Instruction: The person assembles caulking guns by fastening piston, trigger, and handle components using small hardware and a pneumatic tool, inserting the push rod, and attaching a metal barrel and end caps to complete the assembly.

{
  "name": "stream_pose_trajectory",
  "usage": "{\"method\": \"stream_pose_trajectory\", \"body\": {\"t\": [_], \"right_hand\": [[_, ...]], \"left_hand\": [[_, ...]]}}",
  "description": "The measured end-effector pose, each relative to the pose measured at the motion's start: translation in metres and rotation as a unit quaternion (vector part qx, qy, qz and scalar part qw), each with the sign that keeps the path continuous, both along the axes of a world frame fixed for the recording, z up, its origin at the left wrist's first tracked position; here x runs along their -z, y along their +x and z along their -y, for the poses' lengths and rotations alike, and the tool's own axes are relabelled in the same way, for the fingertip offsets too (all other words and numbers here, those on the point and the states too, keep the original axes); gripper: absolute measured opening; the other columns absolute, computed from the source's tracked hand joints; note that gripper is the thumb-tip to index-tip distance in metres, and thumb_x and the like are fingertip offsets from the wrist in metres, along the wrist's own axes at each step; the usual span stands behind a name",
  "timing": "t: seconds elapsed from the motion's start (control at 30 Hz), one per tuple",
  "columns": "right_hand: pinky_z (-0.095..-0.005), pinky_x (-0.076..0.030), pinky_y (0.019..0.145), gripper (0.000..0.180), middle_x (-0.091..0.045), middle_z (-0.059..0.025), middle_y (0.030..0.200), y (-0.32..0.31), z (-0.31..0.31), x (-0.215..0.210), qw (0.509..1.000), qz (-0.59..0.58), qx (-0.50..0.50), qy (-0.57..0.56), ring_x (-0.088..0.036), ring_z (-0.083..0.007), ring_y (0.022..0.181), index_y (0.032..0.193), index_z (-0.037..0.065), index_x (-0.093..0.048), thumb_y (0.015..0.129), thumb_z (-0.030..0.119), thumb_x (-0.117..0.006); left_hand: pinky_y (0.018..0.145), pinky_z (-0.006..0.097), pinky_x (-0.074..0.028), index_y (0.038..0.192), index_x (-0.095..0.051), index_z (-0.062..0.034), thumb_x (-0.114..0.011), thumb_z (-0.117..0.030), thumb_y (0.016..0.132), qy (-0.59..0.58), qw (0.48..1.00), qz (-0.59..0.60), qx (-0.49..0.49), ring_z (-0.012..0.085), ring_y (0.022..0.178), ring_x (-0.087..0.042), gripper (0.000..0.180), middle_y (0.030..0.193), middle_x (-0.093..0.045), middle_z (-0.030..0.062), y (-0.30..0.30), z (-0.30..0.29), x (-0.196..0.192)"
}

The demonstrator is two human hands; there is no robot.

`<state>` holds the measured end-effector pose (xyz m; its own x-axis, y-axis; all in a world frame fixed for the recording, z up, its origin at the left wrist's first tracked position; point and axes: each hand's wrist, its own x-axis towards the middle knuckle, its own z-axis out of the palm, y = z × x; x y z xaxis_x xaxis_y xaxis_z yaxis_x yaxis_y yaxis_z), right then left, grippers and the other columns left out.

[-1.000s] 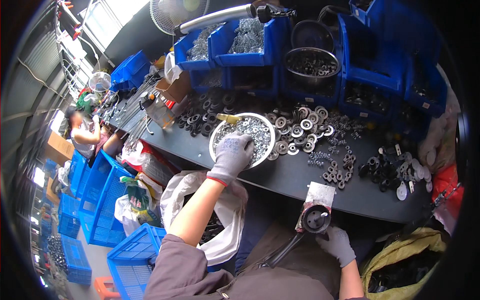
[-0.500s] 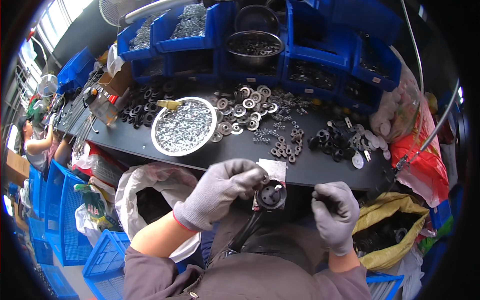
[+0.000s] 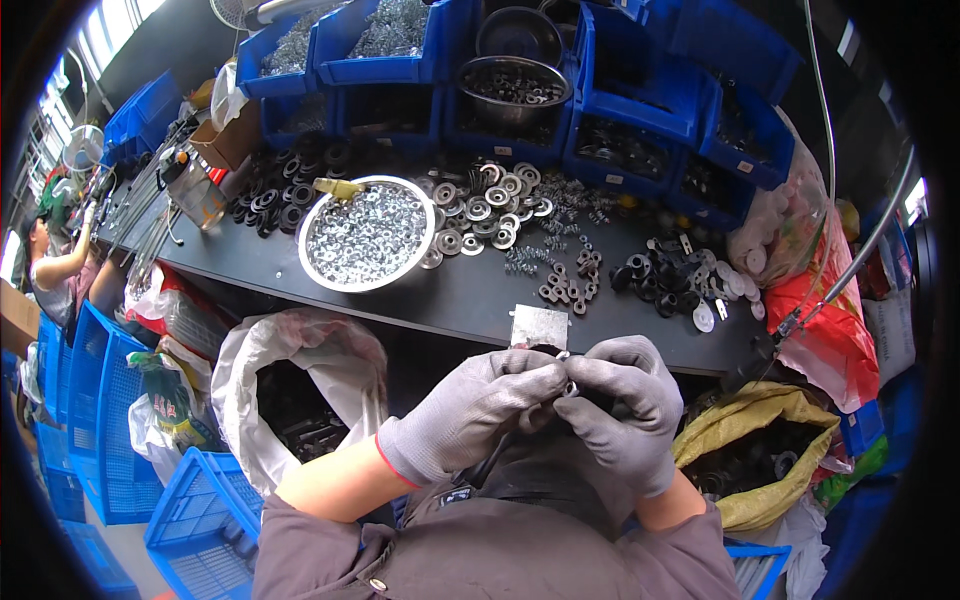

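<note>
Both hands wear grey knit gloves and meet in front of my chest, just below the dark workbench's [image 3: 470, 300] front edge. My left hand [image 3: 478, 408] and my right hand [image 3: 622, 400] close together on a small dark metal part [image 3: 562, 382] that is mostly hidden between the fingers. A small silvery piece shows at the fingertips. A thin dark rod or cable runs down from the hands toward my lap. A square silvery plate [image 3: 538, 326] sits on the bench edge just above the hands.
A round metal bowl [image 3: 368, 235] of small silvery washers stands on the bench, with piles of rings, discs, springs and black parts [image 3: 672, 275] around it. Blue bins [image 3: 620, 130] line the back. Open sacks and blue crates sit below. Another person [image 3: 55, 265] works at far left.
My left hand came back from the washer bowl to my chest and joined my right hand on the part; the two hands have closed tighter together. My view tilted downward.
</note>
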<state>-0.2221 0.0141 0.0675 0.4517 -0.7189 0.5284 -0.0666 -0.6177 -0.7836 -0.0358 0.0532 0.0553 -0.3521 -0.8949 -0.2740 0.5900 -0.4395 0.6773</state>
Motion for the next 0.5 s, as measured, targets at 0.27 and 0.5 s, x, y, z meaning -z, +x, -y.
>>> {"method": "stream_pose_trajectory", "body": {"t": [0.27,0.5], "right_hand": [[-0.0256,-0.054,0.072,0.023,-0.069,-0.0125,0.102,-0.015,0.009,-0.017,0.979,0.079,0.051,0.182,-0.066,-0.0112,0.08,0.111,-0.004,-0.066,0.089,-0.005,-0.066],[-0.0311,-0.051,0.07,0.02,-0.067,-0.0109,0.085,-0.012,0.041,-0.02,0.98,-0.187,-0.019,0.062,-0.065,-0.0211,0.077,0.102,0.003,-0.071,0.082,0.006,-0.076]], "left_hand": [[0.078,0.041,-0.051,0.106,-0.068,-0.0006,-0.064,-0.004,0.088,-0.403,0.724,0.495,-0.26,0.035,0.084,-0.065,0.018,0.091,-0.067,0.0172,0.009,0.005,0.007],[0.105,0.045,-0.039,0.122,-0.064,-0.0019,-0.067,-0.012,0.086,-0.451,0.733,0.497,-0.114,0.0344,0.113,-0.058,0.038,0.116,-0.063,0.0166,0.007,0.025,0.053]]}}
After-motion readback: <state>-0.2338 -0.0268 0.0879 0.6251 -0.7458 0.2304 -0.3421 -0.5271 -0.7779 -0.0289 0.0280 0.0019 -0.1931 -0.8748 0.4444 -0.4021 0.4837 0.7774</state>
